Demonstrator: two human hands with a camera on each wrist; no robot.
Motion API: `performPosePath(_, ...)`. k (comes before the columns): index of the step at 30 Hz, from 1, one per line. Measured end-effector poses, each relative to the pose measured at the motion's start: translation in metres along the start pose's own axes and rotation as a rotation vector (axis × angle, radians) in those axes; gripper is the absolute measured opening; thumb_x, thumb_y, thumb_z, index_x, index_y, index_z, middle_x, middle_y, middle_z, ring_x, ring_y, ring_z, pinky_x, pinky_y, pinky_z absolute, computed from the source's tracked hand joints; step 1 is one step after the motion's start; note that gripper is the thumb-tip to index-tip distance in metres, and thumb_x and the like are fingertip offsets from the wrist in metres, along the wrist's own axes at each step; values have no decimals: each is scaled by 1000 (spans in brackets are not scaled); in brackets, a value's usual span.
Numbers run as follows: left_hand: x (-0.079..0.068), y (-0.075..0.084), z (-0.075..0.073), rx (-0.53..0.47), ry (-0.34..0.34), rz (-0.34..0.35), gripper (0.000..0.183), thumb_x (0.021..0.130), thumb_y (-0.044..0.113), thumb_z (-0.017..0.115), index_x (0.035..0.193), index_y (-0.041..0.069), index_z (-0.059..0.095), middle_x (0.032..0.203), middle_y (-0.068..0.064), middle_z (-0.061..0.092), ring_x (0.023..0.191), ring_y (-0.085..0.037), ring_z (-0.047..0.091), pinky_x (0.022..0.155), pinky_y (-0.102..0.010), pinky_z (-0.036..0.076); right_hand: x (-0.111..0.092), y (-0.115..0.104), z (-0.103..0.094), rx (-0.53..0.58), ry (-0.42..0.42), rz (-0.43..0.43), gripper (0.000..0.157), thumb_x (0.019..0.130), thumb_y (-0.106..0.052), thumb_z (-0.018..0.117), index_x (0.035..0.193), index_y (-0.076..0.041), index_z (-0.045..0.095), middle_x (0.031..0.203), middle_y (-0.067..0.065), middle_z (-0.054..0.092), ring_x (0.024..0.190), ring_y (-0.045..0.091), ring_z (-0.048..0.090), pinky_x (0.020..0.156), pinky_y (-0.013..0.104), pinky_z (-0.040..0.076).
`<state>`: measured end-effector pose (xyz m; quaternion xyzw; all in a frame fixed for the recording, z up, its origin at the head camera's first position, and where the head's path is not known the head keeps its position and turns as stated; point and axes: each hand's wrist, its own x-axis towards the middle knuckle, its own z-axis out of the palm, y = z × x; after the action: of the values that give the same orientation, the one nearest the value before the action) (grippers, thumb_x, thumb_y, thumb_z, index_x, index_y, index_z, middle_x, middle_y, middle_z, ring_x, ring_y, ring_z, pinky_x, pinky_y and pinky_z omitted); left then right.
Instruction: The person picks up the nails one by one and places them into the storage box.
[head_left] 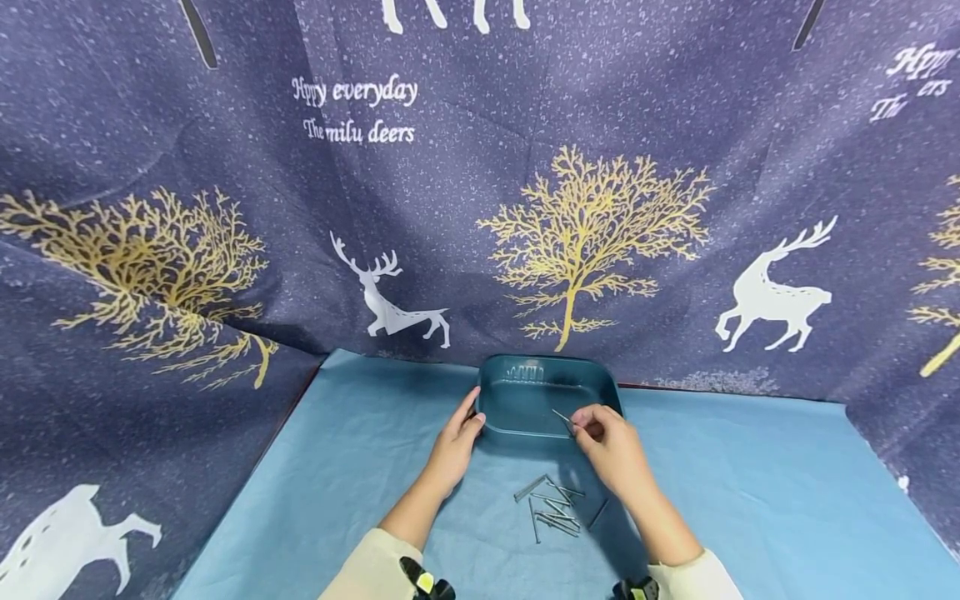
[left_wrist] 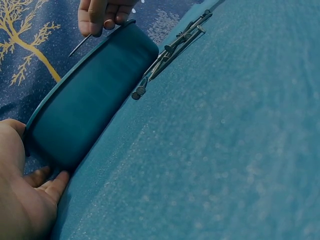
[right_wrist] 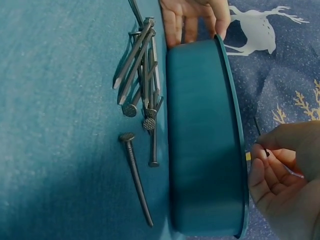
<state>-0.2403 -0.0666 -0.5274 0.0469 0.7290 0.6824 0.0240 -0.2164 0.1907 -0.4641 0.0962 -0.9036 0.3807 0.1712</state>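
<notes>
A teal plastic tray [head_left: 547, 434] stands at the back of the table. Against its left end rests my left hand [head_left: 453, 446], with fairly straight fingers along the wall and the thumb by the rim. Over the tray's front right rim, my right hand [head_left: 611, 446] pinches a nail [head_left: 562, 416] between thumb and fingertips, its point toward the tray's inside. In front of the tray lies a loose pile of several steel nails [right_wrist: 142, 75], crossing one another. One nail [right_wrist: 136, 180] lies apart, right of the pile in the head view.
A light blue cloth [head_left: 360, 442] covers the table. Right behind the tray hangs a dark blue curtain [head_left: 450, 208] printed with white deer and golden trees. The tray's raised rim [left_wrist: 80, 62] stands between my two hands.
</notes>
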Motion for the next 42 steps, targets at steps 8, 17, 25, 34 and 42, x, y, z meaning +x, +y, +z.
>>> performPosePath(8,1,0,0,0,-8,-2,54,109,35,47,160,31,30,169,-8,22,154,-30,29,123,-51,34,6,-1,0,6,9,27,9,88,-3,74,93,-10,72,86,2,67,77,10,64,70,22,55)
performPosePath(17,2,-1,0,-16,-6,-3,54,109,31,47,160,31,31,169,-10,21,154,-31,28,122,-53,33,13,0,-1,-18,-7,20,9,90,-4,72,95,-10,71,88,2,66,80,13,65,72,24,56)
performPosePath(25,1,-1,0,-6,3,-6,52,109,32,47,159,34,32,168,-9,24,154,-31,28,123,-52,33,12,0,0,-25,-15,12,18,91,-9,75,108,-7,71,103,9,69,93,24,69,80,34,59)
performPosePath(34,3,-2,1,-9,3,-6,54,109,31,48,160,33,31,169,-10,23,154,-31,28,122,-53,34,9,2,0,-8,-46,43,29,92,-13,74,120,-7,67,117,12,66,107,28,66,91,45,58)
performPosePath(42,2,-2,1,-16,8,-7,52,109,30,48,159,34,33,168,-11,24,153,-31,31,122,-51,35,7,4,-2,3,-52,49,28,93,-14,74,119,-6,69,116,13,67,107,31,66,91,48,58)
